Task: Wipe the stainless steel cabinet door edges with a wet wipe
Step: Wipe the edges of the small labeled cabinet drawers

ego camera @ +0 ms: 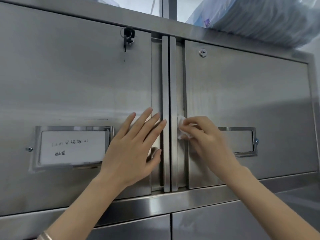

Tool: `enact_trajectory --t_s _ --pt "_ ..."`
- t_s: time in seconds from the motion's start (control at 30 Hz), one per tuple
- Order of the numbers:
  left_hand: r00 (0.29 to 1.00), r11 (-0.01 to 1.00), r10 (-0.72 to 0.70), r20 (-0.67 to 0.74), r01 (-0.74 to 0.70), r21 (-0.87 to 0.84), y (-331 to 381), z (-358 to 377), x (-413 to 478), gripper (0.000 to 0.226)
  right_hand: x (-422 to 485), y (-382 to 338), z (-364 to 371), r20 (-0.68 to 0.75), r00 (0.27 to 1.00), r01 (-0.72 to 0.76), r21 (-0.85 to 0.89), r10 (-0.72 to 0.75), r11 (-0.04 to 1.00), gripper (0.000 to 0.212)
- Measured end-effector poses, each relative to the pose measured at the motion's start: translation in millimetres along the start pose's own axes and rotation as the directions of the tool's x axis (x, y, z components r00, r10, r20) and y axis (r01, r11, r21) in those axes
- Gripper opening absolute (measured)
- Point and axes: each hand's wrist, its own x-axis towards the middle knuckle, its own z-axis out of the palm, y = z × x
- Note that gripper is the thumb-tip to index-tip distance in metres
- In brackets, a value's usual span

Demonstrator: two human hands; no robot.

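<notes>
Two stainless steel cabinet doors meet at the centre: the left door and the right door. Each has a long vertical edge strip, with a dark gap between the strips. My left hand lies flat with straight fingers on the left door, fingertips touching its edge strip. My right hand pinches a crumpled white wet wipe and presses it into the recess beside the right door's edge strip, about two thirds of the way down.
A key bunch hangs from the left door's lock; the right door has a bare lock. A handwritten label in a metal holder sits on the left door. A plastic-wrapped blue bundle lies on the cabinet top. Lower doors are below.
</notes>
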Motion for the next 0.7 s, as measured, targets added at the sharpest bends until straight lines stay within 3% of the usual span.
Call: enact_trajectory --t_s 0.1,0.23,0.43,0.53,0.63,0.7 --pt "1.0 1.0 0.019 0.004 -0.019 0.015 -1 0 0 0.062 25 3 5 -0.089 0.994 0.062 -0.095 -0.071 0.994 0.005" --pt "0.999 1.0 -0.029 -0.04 0.029 -0.008 4 0 2 0.057 63 6 8 -0.206 0.978 -0.036 -0.082 0.018 0.996 0.005" --pt "0.997 0.998 -0.058 -0.042 0.057 -0.018 9 -2 4 0.054 23 -3 12 -0.167 0.985 -0.048 -0.036 0.042 0.998 0.027" --pt "1.0 0.999 -0.027 -0.012 0.028 0.036 6 1 2 0.06 42 1 5 -0.133 0.99 -0.042 -0.011 0.041 0.999 0.018" --pt "0.999 0.998 -0.035 -0.001 0.035 0.051 7 3 2 0.062 93 13 0 -0.223 0.974 -0.049 -0.018 0.043 0.999 0.002" --pt "0.999 0.998 -0.034 0.002 0.034 0.06 8 4 1 0.062 104 17 2 -0.253 0.966 -0.054 -0.043 0.041 0.998 0.006"
